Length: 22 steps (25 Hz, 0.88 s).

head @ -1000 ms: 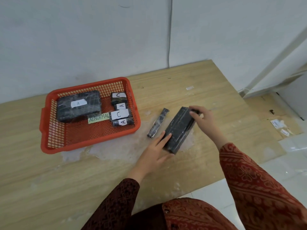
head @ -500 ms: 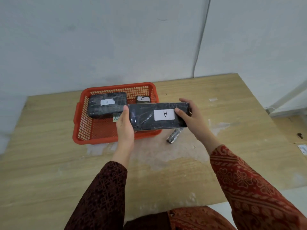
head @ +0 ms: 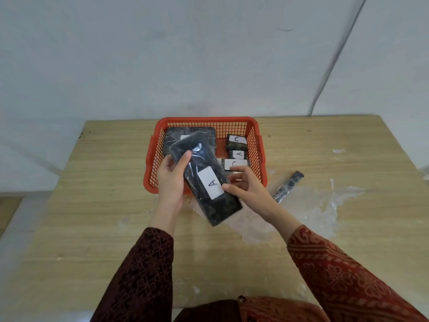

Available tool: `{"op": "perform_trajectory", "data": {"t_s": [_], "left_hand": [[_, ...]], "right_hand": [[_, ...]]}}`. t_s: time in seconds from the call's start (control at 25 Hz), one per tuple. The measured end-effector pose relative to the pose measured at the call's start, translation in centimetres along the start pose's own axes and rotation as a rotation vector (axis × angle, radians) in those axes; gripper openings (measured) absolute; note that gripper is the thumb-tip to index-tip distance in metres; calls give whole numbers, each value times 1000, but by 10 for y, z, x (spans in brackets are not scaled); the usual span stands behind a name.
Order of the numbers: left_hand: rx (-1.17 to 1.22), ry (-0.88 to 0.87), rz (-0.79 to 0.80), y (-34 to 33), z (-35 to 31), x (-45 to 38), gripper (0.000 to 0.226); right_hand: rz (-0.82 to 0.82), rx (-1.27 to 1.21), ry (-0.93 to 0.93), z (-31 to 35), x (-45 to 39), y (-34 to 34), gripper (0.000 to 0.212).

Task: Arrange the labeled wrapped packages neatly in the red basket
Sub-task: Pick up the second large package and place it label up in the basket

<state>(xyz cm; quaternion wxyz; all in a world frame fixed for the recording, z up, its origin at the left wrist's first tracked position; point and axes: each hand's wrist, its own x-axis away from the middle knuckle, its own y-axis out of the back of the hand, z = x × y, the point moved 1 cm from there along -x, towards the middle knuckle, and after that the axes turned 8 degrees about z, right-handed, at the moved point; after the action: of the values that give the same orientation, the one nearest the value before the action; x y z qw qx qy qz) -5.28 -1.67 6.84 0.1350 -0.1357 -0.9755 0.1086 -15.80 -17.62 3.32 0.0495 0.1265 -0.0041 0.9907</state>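
A long black wrapped package labelled A (head: 204, 180) is held tilted over the near edge of the red basket (head: 257, 145). My left hand (head: 173, 180) grips its left side, thumb on top. My right hand (head: 246, 185) touches its right edge beside the label. Inside the basket lie a large black package (head: 173, 138) at the back left, partly hidden, and small packages labelled C (head: 236, 141) and A (head: 239, 154) on the right. A thin dark wrapped package (head: 287, 185) lies on the table right of the basket.
The wooden table (head: 92, 205) stands against a pale wall. Clear plastic film (head: 308, 205) is spread on the table to the right. The table's front edge is close to my body.
The held package has turned from lying level across the basket front to a steep tilt, with its far end over the basket. The view has shifted, so the basket appears centred.
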Motion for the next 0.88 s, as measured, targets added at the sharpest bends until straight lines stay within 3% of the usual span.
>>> {"op": "perform_trajectory", "data": {"t_s": [0.08,0.2,0.32,0.44,0.52,0.64,0.88], "left_hand": [[-248,24,223,5,-12,-6,22],[-438,74,437,7,-18,-14,29],[-582,58,356,18,-17,-24,30],[-877,-90,248,42,-14,-32,44],[-1046,-227,301,55,-11,-37,62],[-1289,-333,463,65,-4,-51,91],[-1489,-350,627,84,14,-81,87]], "right_hand": [[45,11,64,16,-9,-7,56],[-5,62,173,42,-27,-14,47],[-72,153,192,47,-40,-11,34],[-308,-71,118,36,-51,-4,24],[-448,-204,47,25,-58,-2,20],[-515,-301,-14,5,-70,-8,26],[-540,-257,-171,-23,-83,-21,25]]}}
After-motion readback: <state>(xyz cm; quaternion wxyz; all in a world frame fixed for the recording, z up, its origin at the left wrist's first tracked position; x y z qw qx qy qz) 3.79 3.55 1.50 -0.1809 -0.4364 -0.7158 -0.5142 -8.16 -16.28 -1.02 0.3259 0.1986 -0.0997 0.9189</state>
